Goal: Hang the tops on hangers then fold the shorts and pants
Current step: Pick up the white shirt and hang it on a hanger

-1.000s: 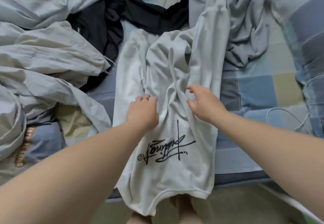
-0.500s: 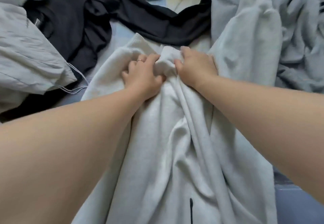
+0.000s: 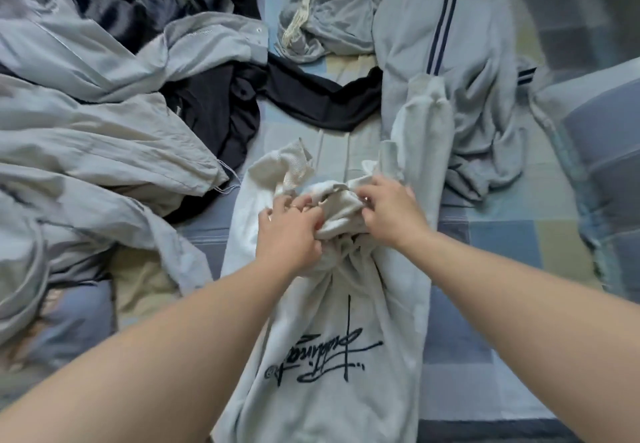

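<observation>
Grip of left hand (image 3: 289, 234) curled tight on bunched white sweatshirt (image 3: 329, 321) fabric, right hand (image 3: 393, 215) pinching same bunch, garment lying on bed (image 3: 502, 245).

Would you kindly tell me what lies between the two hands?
In the head view, a bunched fold of the white sweatshirt sits between the left hand and right hand, both gripping it.

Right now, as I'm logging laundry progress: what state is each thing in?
White sweatshirt: lying on the bed, print up, bunched at its middle, not on a hanger.
Left hand: grips the bunched fabric.
Right hand: grips the bunched fabric.
Black garment: crumpled, unfolded.
Striped grey top: rumpled, lying flat.
Grey jacket: heaped, creased.
</observation>
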Available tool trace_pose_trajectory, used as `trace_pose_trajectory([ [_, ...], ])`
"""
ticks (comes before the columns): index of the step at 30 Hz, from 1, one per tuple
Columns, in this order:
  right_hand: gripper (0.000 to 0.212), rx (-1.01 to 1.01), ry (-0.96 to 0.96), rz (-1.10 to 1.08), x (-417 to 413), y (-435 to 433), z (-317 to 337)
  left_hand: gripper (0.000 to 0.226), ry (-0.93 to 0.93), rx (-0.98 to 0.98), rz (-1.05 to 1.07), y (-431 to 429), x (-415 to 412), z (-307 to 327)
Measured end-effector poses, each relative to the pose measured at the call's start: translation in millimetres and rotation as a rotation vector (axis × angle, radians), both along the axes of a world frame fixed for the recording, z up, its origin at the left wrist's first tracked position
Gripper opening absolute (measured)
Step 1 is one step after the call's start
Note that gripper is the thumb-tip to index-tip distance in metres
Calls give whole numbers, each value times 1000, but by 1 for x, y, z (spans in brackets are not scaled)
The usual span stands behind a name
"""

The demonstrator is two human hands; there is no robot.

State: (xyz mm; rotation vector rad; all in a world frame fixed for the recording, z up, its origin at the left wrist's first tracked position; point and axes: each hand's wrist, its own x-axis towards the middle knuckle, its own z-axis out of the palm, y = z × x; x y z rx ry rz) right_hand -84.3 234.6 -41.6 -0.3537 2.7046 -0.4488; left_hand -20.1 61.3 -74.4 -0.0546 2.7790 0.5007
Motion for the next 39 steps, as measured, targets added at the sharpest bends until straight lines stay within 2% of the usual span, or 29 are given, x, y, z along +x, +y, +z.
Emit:
trace_pose_trajectory([
  [2, 20, -77, -6, -33, 25, 2, 56, 20, -22, 50, -26, -1, 24, 57],
  [6, 18, -225, 27, -74, 62, 5, 172, 22, -22, 290, 0, -1, 58, 170],
  [11, 16, -447, 92, -71, 96, 8, 311, 22, 147, 516, 68, 1, 88, 303],
  [15, 16, -633, 132, -41, 113, 8, 399, 22, 262, 683, 31, -4, 105, 390],
  [17, 21, -726, 180, -21, 115, 6, 437, 20, 274, 763, 32, -8, 107, 426],
  [22, 19, -895, 311, 89, 112, -7, 530, 25, 206, 1060, 120, -25, 98, 517],
  [24, 24, -955, 336, 133, 110, -16, 566, 38, 157, 1144, 57, -36, 92, 554],
  [26, 24, -983, 349, 165, 108, -25, 596, 56, 120, 1175, -75, -48, 87, 586],
  [27, 21, -987, 355, 179, 107, -28, 609, 58, 100, 1188, -129, -55, 86, 600],
  [31, 20, -1012, 384, 213, 100, -36, 645, 35, 54, 1296, -166, -79, 87, 641],
  [33, 21, -1007, 379, 233, 96, -39, 654, 21, 194, 1252, -147, -88, 87, 652],
  [34, 23, -994, 369, 242, 94, -42, 656, 22, 292, 1210, -121, -92, 86, 654],
  [39, 25, -864, 352, 252, 93, -64, 636, 46, 701, 978, 33, -102, 80, 653],
])
